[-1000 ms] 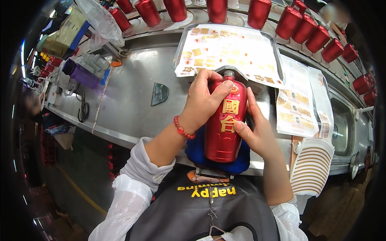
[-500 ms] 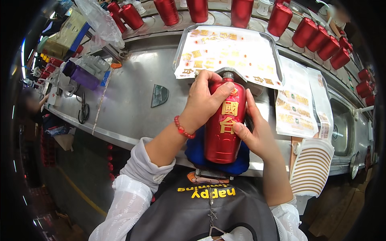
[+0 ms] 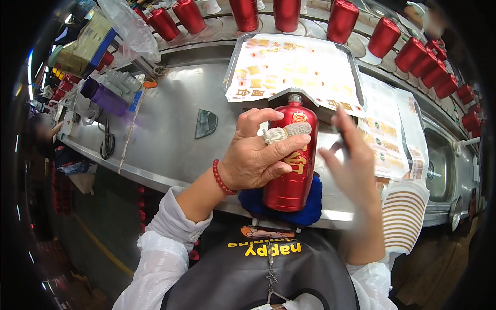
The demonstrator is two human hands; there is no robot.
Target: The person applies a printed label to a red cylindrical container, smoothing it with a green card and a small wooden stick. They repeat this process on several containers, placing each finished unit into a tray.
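Note:
A red metallic bottle (image 3: 289, 188) with gold lettering leans on a blue cloth (image 3: 316, 196) at the bench's near edge, its neck against a dark angled rest (image 3: 310, 98). My left hand (image 3: 248, 160) lies across the bottle's front. Between its fingers is a beige-grey cloth roll (image 3: 297, 129) with a yellowish band, resting on the bottle; I cannot tell whether it is worn on a finger. Part of the lettering is hidden beneath that hand. To the right of the bottle hovers my right hand (image 3: 356, 160), blurred, fingers apart and off the bottle.
Behind the bottle, a metal tray (image 3: 356, 67) bears a white sheet of gold stickers; more sticker sheets (image 3: 385, 144) lie to its right. Red bottles (image 3: 287, 15) line a conveyor at the back. A dark flat scraper-like piece (image 3: 205, 124), scissors (image 3: 107, 142) and a purple bottle (image 3: 106, 98) lie leftward.
My right hand has let go of the bottle and moved right. My left hand has shifted lower over the bottle's front, with the cloth roll now showing. The conveyor's bottles have shifted right.

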